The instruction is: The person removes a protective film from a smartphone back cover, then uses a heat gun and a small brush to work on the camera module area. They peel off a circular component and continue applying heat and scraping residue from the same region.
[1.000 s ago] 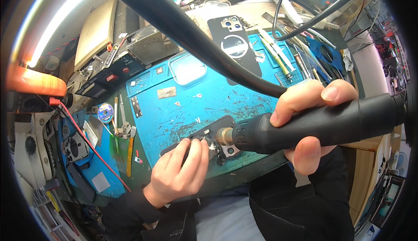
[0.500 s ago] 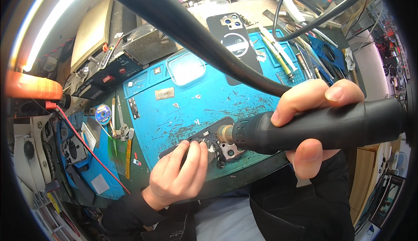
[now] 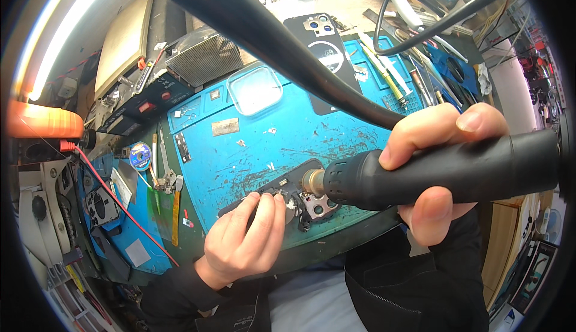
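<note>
Aiming the hot-air handpiece point(image 3: 456, 173), right hand point(image 3: 423, 132) grasps it; left hand point(image 3: 243, 242) touches a dark phone housing point(image 3: 298, 173) between the hands, any pinch hidden. Step apparently in hand: local heating. Next move likely calls for a steady nozzle point(image 3: 312, 182), clear of left fingertips point(image 3: 278, 198).

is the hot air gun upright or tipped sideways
Tipped sideways: the right hand holds the hot air gun crosswise, with its brass-coloured nozzle pointing left.
</note>
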`<action>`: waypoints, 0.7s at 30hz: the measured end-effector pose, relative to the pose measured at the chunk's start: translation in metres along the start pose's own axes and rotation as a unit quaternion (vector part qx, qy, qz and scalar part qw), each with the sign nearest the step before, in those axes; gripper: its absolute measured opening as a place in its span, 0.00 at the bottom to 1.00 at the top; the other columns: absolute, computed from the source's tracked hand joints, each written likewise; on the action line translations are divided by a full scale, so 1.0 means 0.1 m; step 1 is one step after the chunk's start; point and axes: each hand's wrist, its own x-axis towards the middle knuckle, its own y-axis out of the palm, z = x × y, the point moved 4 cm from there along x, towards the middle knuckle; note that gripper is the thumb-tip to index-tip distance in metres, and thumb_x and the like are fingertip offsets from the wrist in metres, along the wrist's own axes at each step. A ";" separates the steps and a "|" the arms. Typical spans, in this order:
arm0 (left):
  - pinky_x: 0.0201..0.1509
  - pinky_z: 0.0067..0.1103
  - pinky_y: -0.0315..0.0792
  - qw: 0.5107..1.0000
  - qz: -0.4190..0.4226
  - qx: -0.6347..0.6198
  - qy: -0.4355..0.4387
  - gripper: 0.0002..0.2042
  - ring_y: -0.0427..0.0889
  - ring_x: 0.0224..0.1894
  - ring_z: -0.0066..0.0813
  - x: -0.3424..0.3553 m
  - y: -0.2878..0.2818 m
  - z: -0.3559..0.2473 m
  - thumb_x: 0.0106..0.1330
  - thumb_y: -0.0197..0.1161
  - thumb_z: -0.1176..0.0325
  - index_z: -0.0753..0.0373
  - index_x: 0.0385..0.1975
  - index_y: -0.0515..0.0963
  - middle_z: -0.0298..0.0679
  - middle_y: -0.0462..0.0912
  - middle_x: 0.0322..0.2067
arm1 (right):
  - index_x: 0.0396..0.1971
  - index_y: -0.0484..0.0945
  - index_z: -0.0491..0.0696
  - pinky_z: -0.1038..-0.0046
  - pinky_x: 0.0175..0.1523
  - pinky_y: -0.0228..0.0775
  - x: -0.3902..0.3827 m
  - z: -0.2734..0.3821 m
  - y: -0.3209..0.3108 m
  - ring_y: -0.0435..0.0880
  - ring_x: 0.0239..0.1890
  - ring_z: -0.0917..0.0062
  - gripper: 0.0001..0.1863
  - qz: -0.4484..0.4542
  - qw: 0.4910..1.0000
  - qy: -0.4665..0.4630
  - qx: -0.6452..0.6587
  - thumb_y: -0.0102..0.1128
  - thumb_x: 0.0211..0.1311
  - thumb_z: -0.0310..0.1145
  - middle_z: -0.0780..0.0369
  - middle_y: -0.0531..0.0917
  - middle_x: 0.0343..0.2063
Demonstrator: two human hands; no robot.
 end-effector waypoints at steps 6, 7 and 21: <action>0.34 0.19 0.80 1.000 0.000 0.000 -0.004 0.07 0.88 0.39 0.31 0.00 0.00 0.00 0.63 0.68 0.74 0.65 0.39 0.89 0.37 0.86 0.38 | 0.64 0.58 0.42 0.80 0.30 0.69 0.00 0.00 -0.01 0.74 0.23 0.76 0.40 0.003 1.000 0.000 0.000 0.75 0.65 0.44 0.48 0.82 0.29; 0.34 0.19 0.80 1.000 -0.004 -0.004 -0.004 0.07 0.88 0.39 0.31 0.00 0.00 0.00 0.63 0.68 0.74 0.65 0.39 0.89 0.37 0.86 0.38 | 0.64 0.58 0.42 0.80 0.30 0.69 0.00 0.00 -0.01 0.74 0.23 0.76 0.40 0.004 1.000 0.001 0.001 0.74 0.65 0.44 0.48 0.82 0.29; 0.31 0.19 0.79 1.000 0.003 -0.006 -0.017 0.07 0.88 0.38 0.30 0.01 0.00 0.01 0.63 0.70 0.74 0.64 0.39 0.89 0.36 0.87 0.38 | 0.64 0.58 0.42 0.80 0.30 0.69 -0.03 -0.01 -0.03 0.75 0.23 0.76 0.40 0.007 1.000 0.000 0.002 0.74 0.65 0.44 0.48 0.82 0.29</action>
